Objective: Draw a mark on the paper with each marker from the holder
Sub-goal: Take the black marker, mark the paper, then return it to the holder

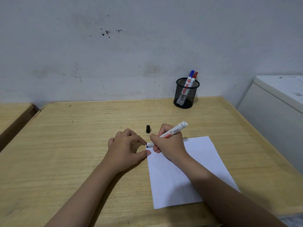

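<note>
My right hand (168, 141) grips an uncapped black marker (176, 129), its tip pressed on the top-left corner of the white paper (183, 174), where a small black mark shows. My left hand (126, 148) rests on the desk beside that corner, fingertips pinning the paper's edge, holding nothing. The marker's black cap (148, 129) stands on the desk just beyond my hands. A black mesh holder (186, 94) at the back holds a blue marker (190, 77) and a red marker (194, 78).
The wooden desk (82, 145) meets a stained wall at the back. A white cabinet (278, 104) stands to the right of the desk. Another wooden surface (11, 115) lies at the far left across a gap.
</note>
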Available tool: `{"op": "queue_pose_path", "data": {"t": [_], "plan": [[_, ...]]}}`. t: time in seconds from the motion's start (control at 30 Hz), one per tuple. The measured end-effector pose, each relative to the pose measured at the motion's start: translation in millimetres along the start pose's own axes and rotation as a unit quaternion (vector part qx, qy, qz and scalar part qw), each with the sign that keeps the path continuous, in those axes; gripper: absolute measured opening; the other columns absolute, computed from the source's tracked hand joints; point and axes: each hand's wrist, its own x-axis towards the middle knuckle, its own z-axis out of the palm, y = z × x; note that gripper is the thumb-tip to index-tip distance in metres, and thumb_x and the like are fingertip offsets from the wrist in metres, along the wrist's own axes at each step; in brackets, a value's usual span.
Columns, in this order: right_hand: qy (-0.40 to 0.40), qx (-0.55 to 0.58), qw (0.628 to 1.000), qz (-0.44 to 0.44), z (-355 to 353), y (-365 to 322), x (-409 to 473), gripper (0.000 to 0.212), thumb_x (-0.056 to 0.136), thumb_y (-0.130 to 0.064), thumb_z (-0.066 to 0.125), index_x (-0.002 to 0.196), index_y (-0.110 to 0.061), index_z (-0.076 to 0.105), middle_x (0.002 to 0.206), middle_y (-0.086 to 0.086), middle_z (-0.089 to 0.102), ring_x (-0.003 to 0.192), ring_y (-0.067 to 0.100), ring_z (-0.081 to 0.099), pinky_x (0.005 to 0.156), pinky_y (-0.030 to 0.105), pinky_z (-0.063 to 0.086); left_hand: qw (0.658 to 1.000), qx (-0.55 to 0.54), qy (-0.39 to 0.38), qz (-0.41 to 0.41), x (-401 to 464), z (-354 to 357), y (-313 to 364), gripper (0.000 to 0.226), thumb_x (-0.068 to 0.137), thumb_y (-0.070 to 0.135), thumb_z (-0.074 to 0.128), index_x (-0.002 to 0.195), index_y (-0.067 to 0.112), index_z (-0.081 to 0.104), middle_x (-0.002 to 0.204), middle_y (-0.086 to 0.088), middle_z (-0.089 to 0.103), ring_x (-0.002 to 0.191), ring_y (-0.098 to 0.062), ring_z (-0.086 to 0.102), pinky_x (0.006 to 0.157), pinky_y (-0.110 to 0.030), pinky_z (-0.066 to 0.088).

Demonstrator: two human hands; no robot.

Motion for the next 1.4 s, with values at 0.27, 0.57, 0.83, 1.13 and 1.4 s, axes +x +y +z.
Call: {"op": "queue_pose_path", "data": {"t": [0.27, 0.57, 0.83, 1.13, 1.4], "plan": [[0.102, 0.167, 0.981, -0.002, -8, -7, 2, 0.031, 0.081, -0.016, 0.071, 0.065, -0.010, 0.046, 0.046, 0.000, 0.061, 0.045, 0.015, 0.062, 0.050, 0.032, 0.054, 0.998, -0.010, -0.060, 0.012, 7, -2, -2, 0.075, 0.056, 0.062, 0.059, 0.125, 0.041, 0.038, 0.125, 0.022, 0.043, 0.114, -0.006, 0.038, 0.098, -0.037, 0.025], [0.134, 0.213, 0.967, -0.051, -14, -19, 1, 0.019, 0.082, -0.009, 0.069, 0.070, -0.008, 0.055, 0.060, -0.002, 0.068, 0.059, 0.010, 0.067, 0.060, 0.027, 0.057, 0.995, -0.066, -0.005, 0.079, 47, 2, 13, 0.034, 0.083, 0.014, 0.061, 0.116, 0.025, 0.063, 0.107, 0.000, 0.059, 0.095, -0.010, 0.058, 0.083, -0.023, 0.045], [0.118, 0.169, 0.972, -0.116, -40, -61, -17, 0.017, 0.084, -0.020, 0.067, 0.071, -0.011, 0.062, 0.049, -0.004, 0.062, 0.045, 0.009, 0.054, 0.044, 0.025, 0.045, 0.979, -0.198, 0.036, -0.039, 45, -18, 30, 0.011, 0.077, 0.007, 0.068, 0.073, 0.017, 0.069, 0.083, -0.001, 0.072, 0.076, -0.016, 0.066, 0.069, -0.026, 0.048], [0.111, 0.151, 0.968, -0.165, -54, -76, -49, 0.027, 0.087, -0.012, 0.062, 0.071, 0.009, 0.061, 0.047, -0.003, 0.061, 0.040, 0.003, 0.052, 0.041, 0.018, 0.041, 0.859, -0.511, 0.023, -0.017, 8, -48, 74, 0.021, 0.079, -0.003, 0.063, 0.071, 0.015, 0.068, 0.073, -0.001, 0.071, 0.072, -0.013, 0.067, 0.077, -0.024, 0.054], [0.081, 0.117, 0.976, -0.166, -59, -88, -60, 0.029, 0.086, -0.010, 0.063, 0.058, -0.005, 0.058, 0.052, -0.005, 0.063, 0.040, 0.007, 0.054, 0.039, 0.018, 0.038, 0.871, -0.491, -0.021, 0.019, -11, -57, 81, 0.008, 0.075, 0.003, 0.069, 0.079, 0.010, 0.069, 0.082, -0.009, 0.072, 0.079, -0.018, 0.067, 0.081, -0.025, 0.055]]}}
